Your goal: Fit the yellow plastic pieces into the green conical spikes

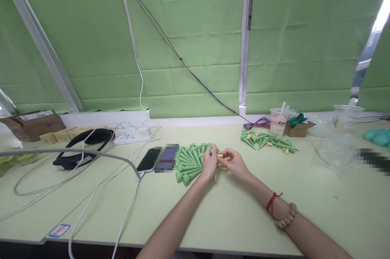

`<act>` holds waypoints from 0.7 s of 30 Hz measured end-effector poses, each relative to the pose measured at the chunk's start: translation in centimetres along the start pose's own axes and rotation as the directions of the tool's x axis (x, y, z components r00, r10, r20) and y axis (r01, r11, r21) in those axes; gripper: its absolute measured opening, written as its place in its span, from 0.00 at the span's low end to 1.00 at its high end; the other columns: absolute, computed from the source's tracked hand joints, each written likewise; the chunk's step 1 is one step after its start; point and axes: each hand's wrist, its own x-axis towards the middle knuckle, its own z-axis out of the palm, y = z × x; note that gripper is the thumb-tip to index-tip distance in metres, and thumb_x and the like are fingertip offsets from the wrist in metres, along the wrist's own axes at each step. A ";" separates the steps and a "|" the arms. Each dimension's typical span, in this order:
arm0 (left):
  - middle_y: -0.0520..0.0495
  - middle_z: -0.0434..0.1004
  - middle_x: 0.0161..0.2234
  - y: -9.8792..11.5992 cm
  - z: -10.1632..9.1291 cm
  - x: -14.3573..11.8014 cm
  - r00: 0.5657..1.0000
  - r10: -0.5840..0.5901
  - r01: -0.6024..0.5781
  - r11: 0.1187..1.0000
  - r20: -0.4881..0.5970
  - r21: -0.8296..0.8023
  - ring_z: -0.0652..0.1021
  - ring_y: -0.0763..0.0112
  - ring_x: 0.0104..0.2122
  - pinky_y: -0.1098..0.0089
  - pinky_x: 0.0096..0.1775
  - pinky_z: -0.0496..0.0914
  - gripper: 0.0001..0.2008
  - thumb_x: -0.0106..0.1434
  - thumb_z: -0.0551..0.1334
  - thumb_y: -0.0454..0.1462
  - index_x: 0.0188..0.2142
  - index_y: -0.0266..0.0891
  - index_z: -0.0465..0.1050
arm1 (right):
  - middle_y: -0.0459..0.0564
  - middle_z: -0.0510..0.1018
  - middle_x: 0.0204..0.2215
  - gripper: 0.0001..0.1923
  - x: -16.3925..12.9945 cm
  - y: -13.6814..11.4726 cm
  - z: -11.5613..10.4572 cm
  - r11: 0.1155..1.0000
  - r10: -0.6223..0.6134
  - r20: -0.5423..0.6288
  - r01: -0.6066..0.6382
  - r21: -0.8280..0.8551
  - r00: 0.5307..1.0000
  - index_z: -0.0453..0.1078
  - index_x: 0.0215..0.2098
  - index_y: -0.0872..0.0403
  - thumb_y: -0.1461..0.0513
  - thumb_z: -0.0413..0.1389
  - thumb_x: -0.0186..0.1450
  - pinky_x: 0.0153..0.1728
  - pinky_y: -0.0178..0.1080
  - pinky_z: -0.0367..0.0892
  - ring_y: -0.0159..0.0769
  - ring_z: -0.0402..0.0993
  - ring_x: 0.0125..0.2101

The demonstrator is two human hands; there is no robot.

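My left hand (209,163) is closed around a green plant watering spike, whose pointed tip (215,176) sticks out below the fingers. My right hand (235,163) pinches a small yellow valve piece (226,158) close against the left fingers. Whether the valve touches the spike is hidden by the fingers. Just left of my hands, several green spikes (190,161) lie fanned out with their tips inward. More yellow valves (223,166) lie on the table beneath my hands. Farther right is a loose pile of green spikes (268,140) with yellow valves among them.
A phone (149,160) lies left of the fan, near a white power strip (133,135) and a black headband-like device (85,147). White cables (102,181) cross the left side. Behind the right pile stand a drink cup (278,121) and a small cardboard box (297,129).
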 end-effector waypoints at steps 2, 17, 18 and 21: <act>0.51 0.63 0.24 0.0 0.0 0.0 1.000 0.006 -0.006 1.000 0.012 -0.001 0.67 0.70 0.27 0.69 0.34 0.62 0.19 0.61 0.50 0.50 0.24 0.39 0.62 | 0.48 0.74 0.24 0.11 -0.1 -0.2 0.1 1.000 -0.001 -0.009 0.001 -0.008 1.000 0.68 0.25 0.56 0.56 0.59 0.52 0.27 0.36 0.66 0.34 0.70 0.25; 0.53 0.62 0.22 0.6 -0.7 0.3 0.993 0.102 -0.098 0.993 -0.061 0.071 0.65 0.72 0.24 0.72 0.30 0.61 0.19 0.62 0.49 0.51 0.26 0.40 0.63 | 0.51 0.74 0.26 0.18 0.2 -1.6 -0.3 0.938 0.347 -0.035 -0.345 0.044 0.937 0.70 0.26 0.56 0.49 0.54 0.58 0.22 0.32 0.62 0.33 0.69 0.26; 0.53 0.61 0.22 0.7 -0.7 0.3 0.992 0.116 -0.113 0.991 -0.042 0.076 0.65 0.72 0.24 0.72 0.29 0.61 0.18 0.62 0.49 0.50 0.26 0.40 0.63 | 0.50 0.74 0.26 0.18 0.3 -1.7 -0.3 0.879 0.459 0.029 -0.459 0.126 0.888 0.70 0.26 0.57 0.49 0.55 0.58 0.20 0.30 0.61 0.31 0.69 0.24; 0.53 0.61 0.21 0.9 -0.8 0.3 0.990 0.133 -0.136 0.988 0.042 0.078 0.63 0.74 0.23 0.73 0.27 0.59 0.18 0.61 0.51 0.49 0.24 0.39 0.64 | 0.48 0.74 0.25 0.13 0.4 -2.0 -0.7 0.709 0.590 0.248 -0.640 0.295 0.768 0.70 0.27 0.57 0.54 0.58 0.57 0.19 0.28 0.62 0.28 0.69 0.22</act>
